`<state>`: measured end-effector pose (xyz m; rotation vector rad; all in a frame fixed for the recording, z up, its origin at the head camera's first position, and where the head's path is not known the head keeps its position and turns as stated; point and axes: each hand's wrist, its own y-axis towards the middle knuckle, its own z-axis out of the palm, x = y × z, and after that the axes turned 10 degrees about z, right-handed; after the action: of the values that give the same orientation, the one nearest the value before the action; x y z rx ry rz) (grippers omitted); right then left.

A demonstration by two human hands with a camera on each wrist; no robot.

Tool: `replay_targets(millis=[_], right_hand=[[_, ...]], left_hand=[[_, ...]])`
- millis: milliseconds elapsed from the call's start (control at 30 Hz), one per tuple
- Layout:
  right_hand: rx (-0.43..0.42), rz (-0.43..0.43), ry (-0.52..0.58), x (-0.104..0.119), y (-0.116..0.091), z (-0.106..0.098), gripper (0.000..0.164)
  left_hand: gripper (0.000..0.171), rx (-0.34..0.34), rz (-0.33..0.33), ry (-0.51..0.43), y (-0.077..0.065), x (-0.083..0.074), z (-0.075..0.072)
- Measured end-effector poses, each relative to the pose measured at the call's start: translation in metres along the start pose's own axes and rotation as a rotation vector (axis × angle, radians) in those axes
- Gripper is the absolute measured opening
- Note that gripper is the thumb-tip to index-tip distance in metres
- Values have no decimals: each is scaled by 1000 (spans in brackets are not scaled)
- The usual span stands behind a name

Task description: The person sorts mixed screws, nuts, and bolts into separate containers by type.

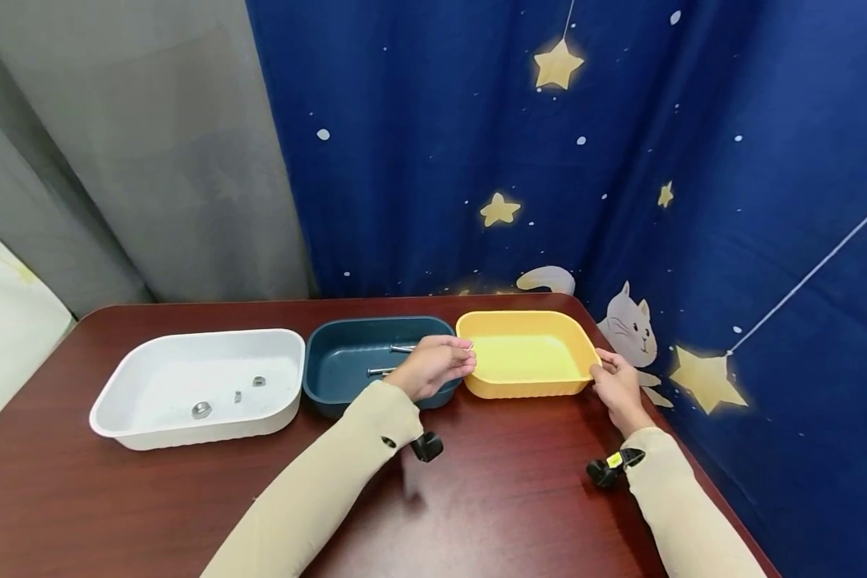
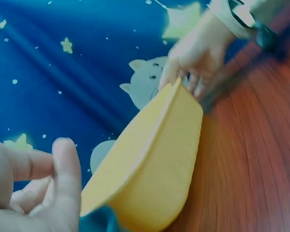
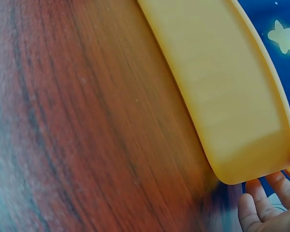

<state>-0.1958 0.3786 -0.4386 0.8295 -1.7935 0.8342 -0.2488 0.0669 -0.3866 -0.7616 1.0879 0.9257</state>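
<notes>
My right hand (image 1: 617, 389) grips the right end of the yellow tray (image 1: 527, 388), fingers at its outer wall and the thumb at the rim. The same hand (image 3: 273, 205) shows at the tray's corner in the right wrist view. My left hand (image 1: 437, 365) hovers over the right side of the dark blue tray (image 1: 339, 385), near the yellow tray's left rim. In the left wrist view, the left hand (image 2: 43, 186) has thumb and finger brought together; whether something small is between them cannot be made out. Silvery bolts (image 1: 380, 372) lie in the blue tray, partly hidden by the hand.
To the left, a white tray (image 1: 195, 434) holds a nut (image 1: 201, 410) and a few small metal pieces. The three trays stand in a row along the back of the reddish-brown table (image 1: 506, 482). A blue star-patterned curtain (image 1: 419, 160) hangs behind.
</notes>
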Motion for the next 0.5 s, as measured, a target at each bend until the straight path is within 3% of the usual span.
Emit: replay_targets(millis=[167,500], right_hand=[[6,2,15,-1,2,0,52],[19,-4,46,-6,3,-1,51]], left_hand=[[37,-82,-97,-157,16,3,16],[48,-170,-166,-493,25,9,38]])
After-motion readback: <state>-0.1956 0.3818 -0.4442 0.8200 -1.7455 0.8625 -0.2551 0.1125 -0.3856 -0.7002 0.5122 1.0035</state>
